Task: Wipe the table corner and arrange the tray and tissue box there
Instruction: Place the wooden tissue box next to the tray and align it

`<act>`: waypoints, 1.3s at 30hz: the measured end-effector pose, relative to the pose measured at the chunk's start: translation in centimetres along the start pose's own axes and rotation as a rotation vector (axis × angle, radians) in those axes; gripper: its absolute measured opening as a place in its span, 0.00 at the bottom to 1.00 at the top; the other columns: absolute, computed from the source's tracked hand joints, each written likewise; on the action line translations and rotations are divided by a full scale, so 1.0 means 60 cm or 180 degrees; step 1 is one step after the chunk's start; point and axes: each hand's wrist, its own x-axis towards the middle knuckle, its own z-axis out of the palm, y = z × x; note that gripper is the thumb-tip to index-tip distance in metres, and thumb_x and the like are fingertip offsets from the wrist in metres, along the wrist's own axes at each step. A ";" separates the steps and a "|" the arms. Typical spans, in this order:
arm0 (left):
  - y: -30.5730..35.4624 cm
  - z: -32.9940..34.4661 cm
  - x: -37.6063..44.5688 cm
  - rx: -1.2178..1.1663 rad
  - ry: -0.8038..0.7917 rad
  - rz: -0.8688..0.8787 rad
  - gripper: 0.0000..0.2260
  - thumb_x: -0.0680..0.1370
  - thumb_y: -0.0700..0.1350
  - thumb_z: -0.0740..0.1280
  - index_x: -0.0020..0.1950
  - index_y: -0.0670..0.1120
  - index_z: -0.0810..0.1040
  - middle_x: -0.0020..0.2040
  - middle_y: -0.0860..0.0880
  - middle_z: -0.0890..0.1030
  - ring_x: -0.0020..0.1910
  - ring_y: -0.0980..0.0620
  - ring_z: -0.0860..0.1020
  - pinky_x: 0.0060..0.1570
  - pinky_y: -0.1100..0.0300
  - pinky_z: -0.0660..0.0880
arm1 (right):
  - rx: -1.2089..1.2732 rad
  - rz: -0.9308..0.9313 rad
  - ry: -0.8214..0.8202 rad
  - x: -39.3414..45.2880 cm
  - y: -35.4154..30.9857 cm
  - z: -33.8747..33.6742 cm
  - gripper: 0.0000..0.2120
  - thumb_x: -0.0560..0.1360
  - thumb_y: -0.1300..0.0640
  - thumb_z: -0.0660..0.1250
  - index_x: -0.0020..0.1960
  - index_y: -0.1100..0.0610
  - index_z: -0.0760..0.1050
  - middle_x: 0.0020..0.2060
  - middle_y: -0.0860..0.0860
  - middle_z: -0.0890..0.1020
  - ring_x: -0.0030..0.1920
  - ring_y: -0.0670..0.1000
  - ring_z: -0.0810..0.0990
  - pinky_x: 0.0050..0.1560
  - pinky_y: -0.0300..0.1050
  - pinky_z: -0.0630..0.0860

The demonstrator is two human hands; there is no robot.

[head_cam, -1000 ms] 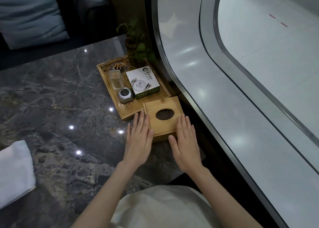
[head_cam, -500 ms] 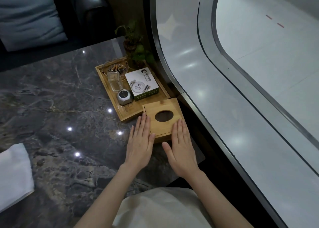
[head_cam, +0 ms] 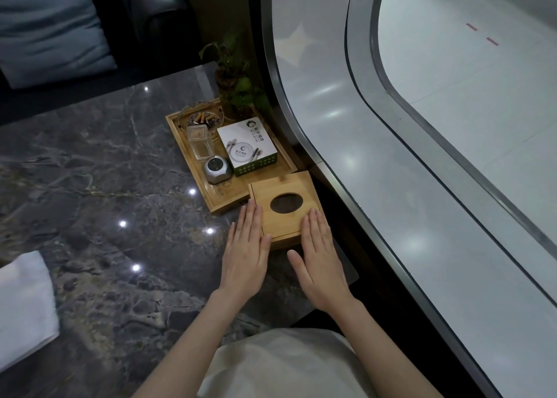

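A square bamboo tissue box [head_cam: 284,206] with an oval hole in its lid stands at the right corner of the dark marble table [head_cam: 99,204], its far edge against the bamboo tray [head_cam: 193,153]. My left hand [head_cam: 246,253] lies flat with straight fingers along the box's left side. My right hand [head_cam: 319,260] is flat too, fingertips on the box's near right corner. Neither hand grips anything. The tray holds a white and green box [head_cam: 247,145], a silver gadget [head_cam: 217,170], a clear container [head_cam: 199,141] and a glass ashtray [head_cam: 200,118] with butts.
A folded white cloth [head_cam: 22,307] lies at the left edge of the table. A small potted plant [head_cam: 235,81] stands behind the tray. A curved metal-edged glass partition [head_cam: 331,162] runs close along the table's right side. A dark sofa with a grey cushion [head_cam: 51,26] is beyond.
My right hand has slid left and forward onto the tissue box's near right corner. The left hand has shifted slightly forward along the box's left side. The box has barely moved.
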 end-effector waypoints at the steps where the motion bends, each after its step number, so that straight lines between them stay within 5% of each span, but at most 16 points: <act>1: 0.000 0.000 0.000 -0.0019 -0.0004 0.0003 0.25 0.78 0.56 0.41 0.74 0.53 0.39 0.74 0.57 0.38 0.72 0.64 0.36 0.72 0.59 0.40 | 0.0004 -0.0005 0.0005 0.000 0.000 0.000 0.35 0.73 0.33 0.30 0.72 0.55 0.34 0.73 0.49 0.35 0.73 0.44 0.32 0.72 0.38 0.32; 17: 0.010 0.002 -0.026 0.0048 -0.0025 -0.0037 0.25 0.78 0.57 0.41 0.72 0.52 0.36 0.74 0.55 0.37 0.72 0.63 0.36 0.71 0.61 0.39 | -0.0108 -0.0278 0.0068 0.009 0.012 -0.007 0.33 0.76 0.37 0.37 0.73 0.57 0.41 0.74 0.52 0.43 0.73 0.43 0.35 0.73 0.38 0.33; 39: 0.010 0.001 -0.028 -0.0007 -0.0036 -0.0024 0.26 0.77 0.57 0.42 0.71 0.52 0.36 0.74 0.54 0.37 0.72 0.62 0.37 0.70 0.61 0.39 | -0.0139 -0.0243 0.0050 0.016 0.010 -0.004 0.34 0.75 0.36 0.34 0.73 0.57 0.40 0.74 0.51 0.40 0.74 0.45 0.35 0.72 0.38 0.32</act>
